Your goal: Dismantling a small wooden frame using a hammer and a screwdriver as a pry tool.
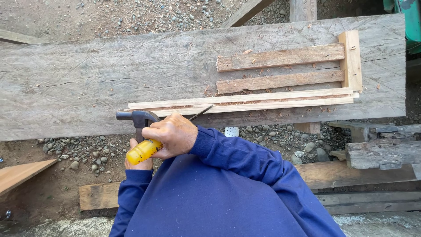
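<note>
Bench [87,83] of one broad grey plank runs left to right across the middle of the view, weathered, cracked and rough with grain; it looks heavy and stiff, not a thing to shift by hand. On its right half lies a small wooden frame [285,77]: two reddish slats side by side, a short pale cross piece [351,59] over their right ends, and two long pale strips [245,103] along the near edge, with chips and shavings scattered about. These strips look thin and light, likely to split if struck hard, and would best be steadied flat against the plank. Gravel ground [79,151] shows below the near edge, with offcut boards lying to the right and left

Hammer [140,131] sits just off the bench's near edge, dark steel claw head pointing left, yellow handle glossy and probably slick, so the hold belongs low on that handle where the weight swings. Right hand [173,136] is clenched over the handle, and a thin dark nail [201,113] juts from it toward the strips. Left hand [139,162] lies mostly hidden beneath, fingers seemingly curled under the handle end, though I cannot tell how firm its grip is
</note>
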